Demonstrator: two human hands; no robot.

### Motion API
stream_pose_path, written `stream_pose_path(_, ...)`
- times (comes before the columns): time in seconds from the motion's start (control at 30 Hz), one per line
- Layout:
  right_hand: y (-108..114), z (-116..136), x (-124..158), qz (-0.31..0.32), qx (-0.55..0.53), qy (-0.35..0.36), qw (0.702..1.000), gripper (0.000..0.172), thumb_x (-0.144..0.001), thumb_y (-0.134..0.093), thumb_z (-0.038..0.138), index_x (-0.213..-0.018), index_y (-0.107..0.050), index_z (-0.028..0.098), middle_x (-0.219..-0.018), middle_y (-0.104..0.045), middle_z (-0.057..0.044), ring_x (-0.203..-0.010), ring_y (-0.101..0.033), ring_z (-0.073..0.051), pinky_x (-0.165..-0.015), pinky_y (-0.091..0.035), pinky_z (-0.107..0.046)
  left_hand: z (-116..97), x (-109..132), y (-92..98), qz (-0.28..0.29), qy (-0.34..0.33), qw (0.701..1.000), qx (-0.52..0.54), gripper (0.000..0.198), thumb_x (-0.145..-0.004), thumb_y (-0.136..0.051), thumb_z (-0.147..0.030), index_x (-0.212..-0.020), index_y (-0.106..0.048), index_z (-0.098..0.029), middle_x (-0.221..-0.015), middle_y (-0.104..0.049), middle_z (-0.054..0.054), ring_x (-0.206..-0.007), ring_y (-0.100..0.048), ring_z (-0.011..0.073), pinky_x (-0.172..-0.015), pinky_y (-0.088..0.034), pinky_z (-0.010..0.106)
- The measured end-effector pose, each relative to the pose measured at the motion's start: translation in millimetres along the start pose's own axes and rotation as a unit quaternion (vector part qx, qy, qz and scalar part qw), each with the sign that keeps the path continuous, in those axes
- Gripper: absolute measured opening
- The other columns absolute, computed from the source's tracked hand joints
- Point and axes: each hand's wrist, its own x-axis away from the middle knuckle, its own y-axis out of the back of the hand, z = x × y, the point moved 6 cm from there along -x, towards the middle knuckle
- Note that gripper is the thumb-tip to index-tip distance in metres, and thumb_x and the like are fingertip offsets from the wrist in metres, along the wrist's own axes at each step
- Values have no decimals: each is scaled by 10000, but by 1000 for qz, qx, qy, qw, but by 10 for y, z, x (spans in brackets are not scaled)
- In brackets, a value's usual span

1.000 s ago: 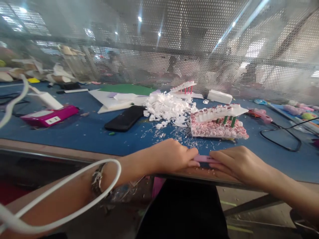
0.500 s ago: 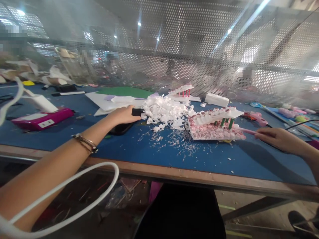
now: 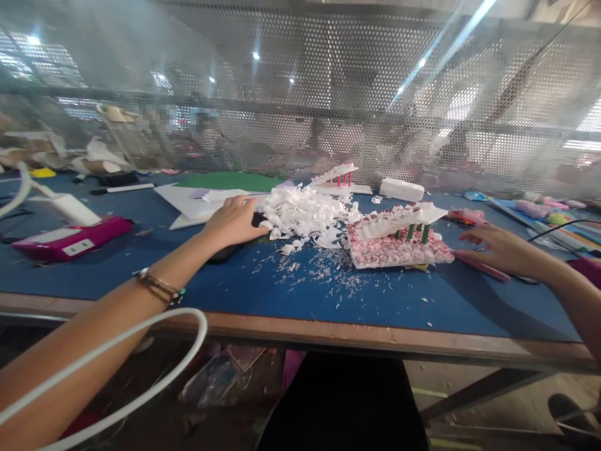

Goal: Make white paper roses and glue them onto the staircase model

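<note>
My left hand [image 3: 232,222] lies over a black phone-like object [image 3: 225,252], thumb and fingers apart, beside a heap of white paper-like curls [image 3: 303,213]. The hand covers much of the black object. My right hand [image 3: 504,249] has its fingers apart just above a pink stick-like tool [image 3: 483,266], which lies on the blue table. Left of that tool sits a slab covered with pink-and-white rosettes [image 3: 399,250]. Green posts [image 3: 417,233] hold up its tilted white upper panel.
A similar small piece with red posts [image 3: 342,178] stands behind the heap, near a white block [image 3: 401,189]. White and green sheets [image 3: 230,181] lie at the back left. A magenta power strip [image 3: 72,239] is at left. A white cable [image 3: 197,332] loops across my left forearm.
My right hand has let go of the pink tool, which now lies on the table at an angle, and its fingers have opened. My left hand has shifted slightly over the black object.
</note>
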Motion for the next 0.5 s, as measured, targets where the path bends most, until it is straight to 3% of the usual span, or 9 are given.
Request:
stream_pose_path(0.1, 54, 403, -63, 24, -52, 26, 998, 627, -792, -490, 611, -1162, -572, 111, -1018, -628, -136, -897, -582, -234, -826, -434, -349, -259, 60, 277, -54, -44, 998, -5, 657, -838, -402, -524, -1345, -383, -106, -1327, -473, 185, -1211, -419, 334, -1020, -331, 450)
stream_pose_path(0.2, 82, 748, -148, 45, -98, 73, 991, 591, -832, -481, 548, -1210, -536, 97, -1124, -607, -148, -941, -580, -214, -807, -441, -309, -292, 57, 613, -95, -45, 994, 31, 540, -907, -305, -457, -1275, -451, -89, -1280, -513, 167, -1154, -441, 275, -999, -345, 443)
stream_pose_path(0.27, 71, 870, -223, 44, -87, 92, 991, 561, -851, -464, 528, -1194, -546, 92, -1117, -605, -152, -939, -579, -212, -810, -437, -312, -247, 24, 758, -89, -44, 992, 77, 465, -908, -319, -407, -1165, -529, -81, -1216, -566, 146, -1110, -473, 234, -997, -344, 408)
stream_pose_path(0.37, 26, 930, -339, 26, -42, 85, 995, 548, -850, -460, 536, -1149, -579, 92, -1075, -600, -164, -918, -577, -227, -825, -434, -351, -216, -29, 781, -28, -37, 993, 110, 430, -892, -351, -425, -1121, -570, -134, -1193, -593, 105, -1031, -524, 216, -913, -387, 379)
stream_pose_path(0.5, 62, 1077, -401, -26, -9, 116, 993, 557, -868, -445, 486, -1204, -563, 57, -1212, -538, -215, -1143, -470, -299, -948, -380, -409, -314, -38, 626, 35, -43, 995, 79, 451, -850, -407, -456, -1121, -586, -142, -1140, -625, 123, -912, -583, 227, -784, -425, 348)
